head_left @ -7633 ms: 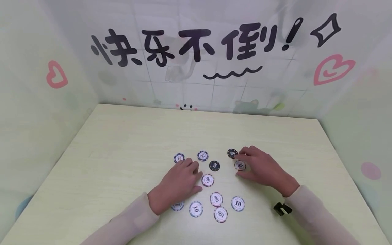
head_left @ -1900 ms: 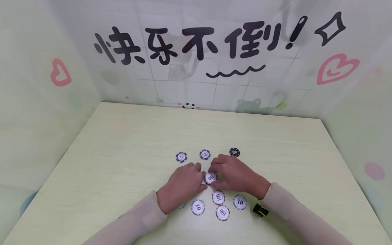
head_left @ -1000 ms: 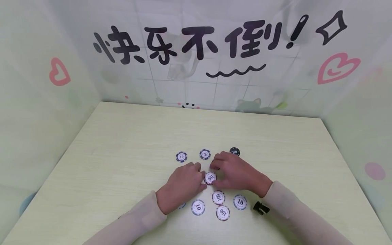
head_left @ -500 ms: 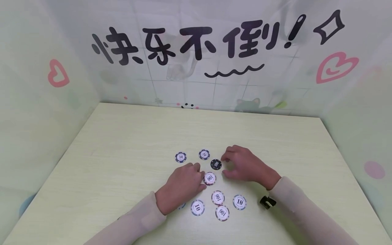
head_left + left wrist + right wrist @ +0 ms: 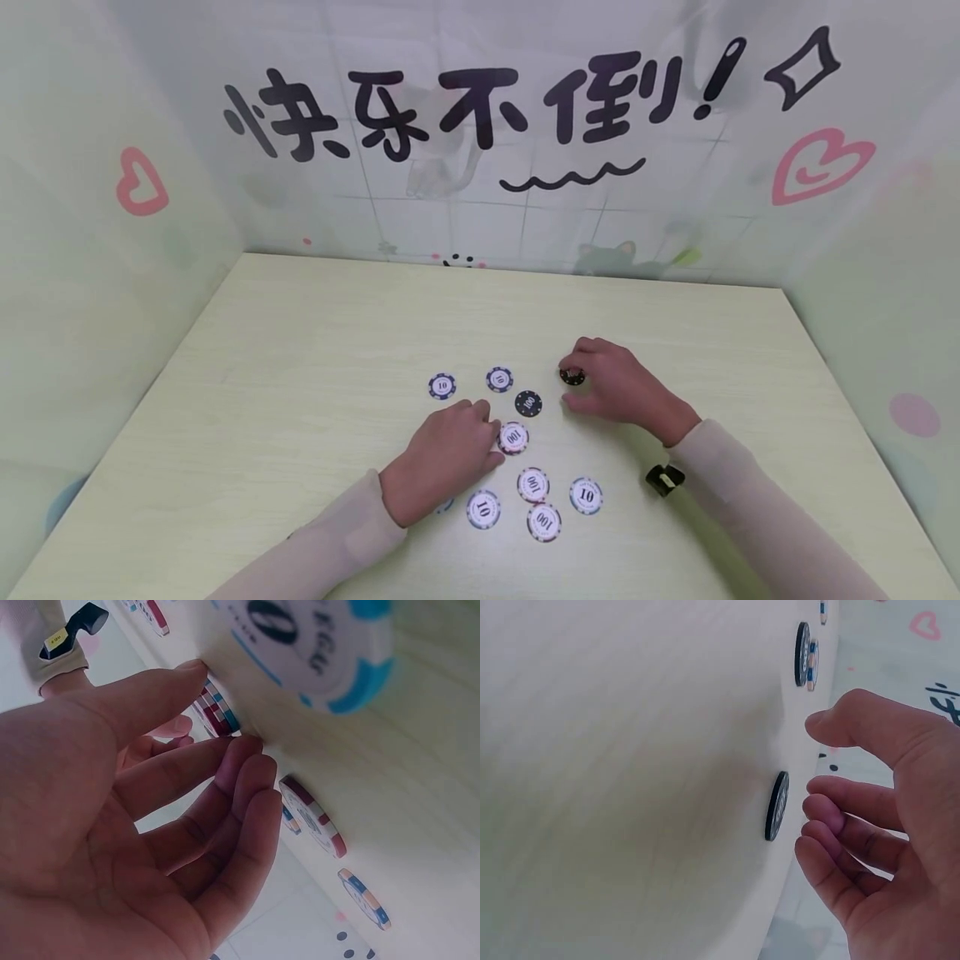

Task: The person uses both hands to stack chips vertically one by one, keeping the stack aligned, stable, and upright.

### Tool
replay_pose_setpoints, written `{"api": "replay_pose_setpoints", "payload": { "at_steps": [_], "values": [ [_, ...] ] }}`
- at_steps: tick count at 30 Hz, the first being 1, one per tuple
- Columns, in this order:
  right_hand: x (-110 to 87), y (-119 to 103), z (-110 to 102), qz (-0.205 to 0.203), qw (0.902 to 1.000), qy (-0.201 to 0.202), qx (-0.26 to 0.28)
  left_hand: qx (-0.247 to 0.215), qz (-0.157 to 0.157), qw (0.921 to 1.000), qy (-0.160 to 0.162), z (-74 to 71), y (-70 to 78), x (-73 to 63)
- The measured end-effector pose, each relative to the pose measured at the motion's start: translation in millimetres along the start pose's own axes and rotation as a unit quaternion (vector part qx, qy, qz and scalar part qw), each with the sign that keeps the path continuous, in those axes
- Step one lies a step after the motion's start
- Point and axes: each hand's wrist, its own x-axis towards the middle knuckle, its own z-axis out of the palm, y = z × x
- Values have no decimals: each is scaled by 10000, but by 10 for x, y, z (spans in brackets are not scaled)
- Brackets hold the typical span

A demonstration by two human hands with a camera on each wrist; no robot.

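My left hand (image 5: 444,457) rests on the table, its thumb and index tip beside a small stack of 100 poker chips (image 5: 513,437). In the left wrist view that stack (image 5: 217,711) shows red and blue edges by the loosely bent fingers. A red-edged chip (image 5: 313,817) lies just past the other fingertips. My right hand (image 5: 615,379) hovers over a black 100 chip (image 5: 573,377), partly covering it. The right wrist view has this black chip (image 5: 777,806) flat on the table, apart from the loosely curved fingers. Another black 100 chip (image 5: 528,403) lies to its left.
Two blue-edged 10 chips, one at left (image 5: 442,386) and one at right (image 5: 499,379), lie farther back. Nearer are two 10 chips, left (image 5: 483,509) and right (image 5: 587,496), and 100 chips (image 5: 533,484). A chip (image 5: 444,505) is partly under the left wrist. Printed walls enclose the table.
The 100 chip formerly at right is gone from there; my right hand was later at the left stack. The right hand has since let go and moved right and back to the farther black chip.
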Motion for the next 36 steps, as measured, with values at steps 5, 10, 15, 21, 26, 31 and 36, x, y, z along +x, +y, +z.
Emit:
{"api": "replay_pose_setpoints", "payload": {
  "at_steps": [5,10,15,21,26,31,36],
  "values": [
    [9,79,-6,161,9998,-88,-26,-1,20,10000,-4,12,3,-6],
    [8,141,6,314,9994,-136,-49,59,20,10000,0,14,8,-6],
    [4,183,7,436,9989,-157,-45,42,0,10000,16,12,12,-4],
    [25,215,8,543,9984,-158,-13,91,34,9999,78,12,6,-3],
    [40,222,7,596,9982,-110,9,181,64,9998,67,9,10,-5],
    [51,223,15,641,9979,-102,17,179,98,9997,129,15,9,-6],
    [54,215,20,677,9976,-135,24,142,91,9998,146,16,9,-7]
  ]
}}
